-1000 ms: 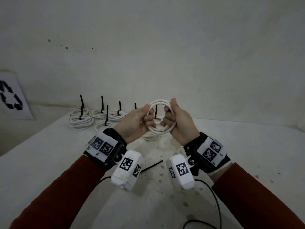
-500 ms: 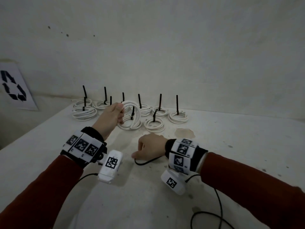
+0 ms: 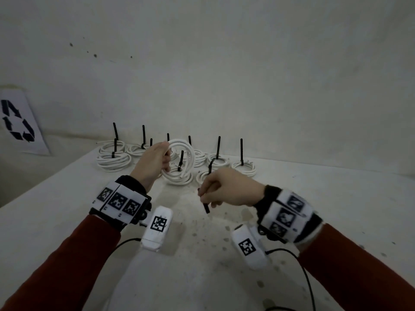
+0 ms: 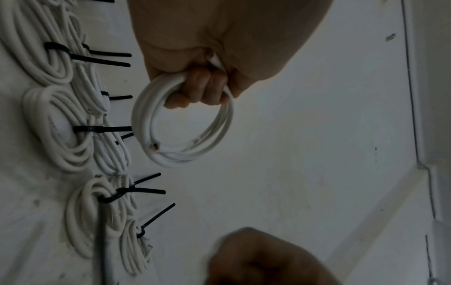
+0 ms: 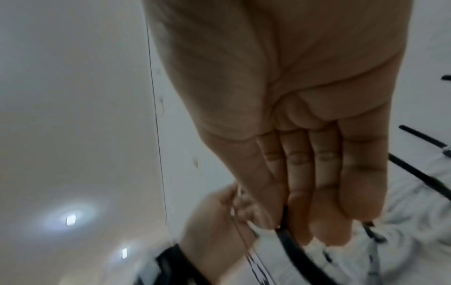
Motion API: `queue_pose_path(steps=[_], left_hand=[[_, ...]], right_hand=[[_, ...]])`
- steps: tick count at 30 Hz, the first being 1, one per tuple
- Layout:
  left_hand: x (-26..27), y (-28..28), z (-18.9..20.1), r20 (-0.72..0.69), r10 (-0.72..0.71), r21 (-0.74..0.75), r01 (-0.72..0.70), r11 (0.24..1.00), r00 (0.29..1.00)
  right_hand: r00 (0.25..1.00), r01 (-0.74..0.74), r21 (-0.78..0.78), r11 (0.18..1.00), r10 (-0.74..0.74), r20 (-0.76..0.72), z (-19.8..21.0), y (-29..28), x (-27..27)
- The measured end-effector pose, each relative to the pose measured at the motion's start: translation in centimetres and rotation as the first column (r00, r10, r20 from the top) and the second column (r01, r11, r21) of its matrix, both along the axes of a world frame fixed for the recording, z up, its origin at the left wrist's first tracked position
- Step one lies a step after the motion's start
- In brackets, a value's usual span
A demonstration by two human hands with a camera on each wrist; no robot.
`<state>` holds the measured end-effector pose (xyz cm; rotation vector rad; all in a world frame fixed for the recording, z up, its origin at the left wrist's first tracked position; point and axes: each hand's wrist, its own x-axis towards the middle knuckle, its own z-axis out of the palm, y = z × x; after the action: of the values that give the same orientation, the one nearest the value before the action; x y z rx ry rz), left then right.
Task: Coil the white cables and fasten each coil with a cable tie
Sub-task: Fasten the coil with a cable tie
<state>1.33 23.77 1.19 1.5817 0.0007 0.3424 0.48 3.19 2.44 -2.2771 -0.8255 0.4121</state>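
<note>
Crowding the table's (image 3: 336,198) back edge, tied coils (image 3: 113,159), recycling sign (image 3: 18,123) leftward

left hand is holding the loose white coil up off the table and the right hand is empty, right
Not quite. The left hand does hold the untied white coil off the table, but the right hand is not empty: the head view shows a black cable tie in its grip.

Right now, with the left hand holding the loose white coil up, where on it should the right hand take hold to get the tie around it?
Take the loose coil at its free arc opposite the left hand, coming from the right. That hand's fingers fill the near arc, and the cut end lies in the far arc, so a grip there probably pins it. The right hand already pinches the cable tie.
</note>
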Motion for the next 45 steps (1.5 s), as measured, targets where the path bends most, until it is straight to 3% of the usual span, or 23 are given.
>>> queue_pose_path(steps=[4, 7, 15, 20, 24, 30, 35, 37, 40, 42, 45], left_hand=[[1.0, -0.7, -0.2, 0.044, 0.040, 0.075, -0.043, 0.996, 0.998], [1.2, -2.5, 0.0, 0.070, 0.028, 0.114, -0.036, 0.993, 0.997], [0.2, -8.5, 2.0, 0.096, -0.109, 0.052, 0.104, 0.993, 0.989], [0.1, -10.0, 1.7, 0.101, -0.090, 0.071, 0.083, 0.994, 0.991], [0.4, -10.0, 1.1, 0.089, -0.067, 0.221, 0.046, 0.974, 0.994], [-0.1, -10.0, 0.8, 0.075, -0.214, 0.432, 0.162, 0.887, 0.974], [-0.2, -10.4, 0.2, 0.101, -0.284, 0.373, 0.228, 0.899, 0.953], [-0.3, -10.7, 0.3, 0.088, -0.318, 0.326, 0.274, 0.905, 0.944], [-0.6, -11.0, 0.7, 0.063, -0.419, 0.204, 0.399, 0.894, 0.906], [-0.7, -11.1, 0.7, 0.046, -0.471, 0.122, 0.463, 0.878, 0.881], [-1.0, -11.3, 0.8, 0.029, -0.529, 0.059, 0.527, 0.848, 0.848]], right_hand=[[0.996, 0.027, 0.333, 0.942, 0.003, -0.090, 3.2, -3.3, -0.9], [0.997, 0.042, 0.473, 0.880, -0.006, -0.078, 4.4, -4.5, -1.3], [0.975, 0.161, 0.554, 0.816, -0.218, 0.038, 3.4, -4.7, 0.5], [0.868, 0.155, 0.625, 0.765, -0.408, 0.285, 3.1, -5.2, 0.7], [0.792, 0.139, 0.611, 0.779, -0.458, 0.403, 3.2, -5.9, 1.0], [0.797, 0.155, 0.581, 0.799, -0.449, 0.404, 2.5, -6.6, 1.9], [0.909, 0.215, 0.594, 0.775, -0.381, 0.169, 2.6, -7.0, 2.1], [0.942, 0.253, 0.679, 0.689, -0.334, -0.013, 2.9, -7.1, 2.0], [0.910, 0.405, 0.766, 0.499, -0.300, -0.286, 3.3, -7.7, 2.3], [0.880, 0.474, 0.755, 0.453, -0.279, -0.384, 3.3, -7.8, 2.4], [0.897, 0.439, 0.788, 0.432, -0.255, -0.361, 3.2, -7.7, 2.2]])
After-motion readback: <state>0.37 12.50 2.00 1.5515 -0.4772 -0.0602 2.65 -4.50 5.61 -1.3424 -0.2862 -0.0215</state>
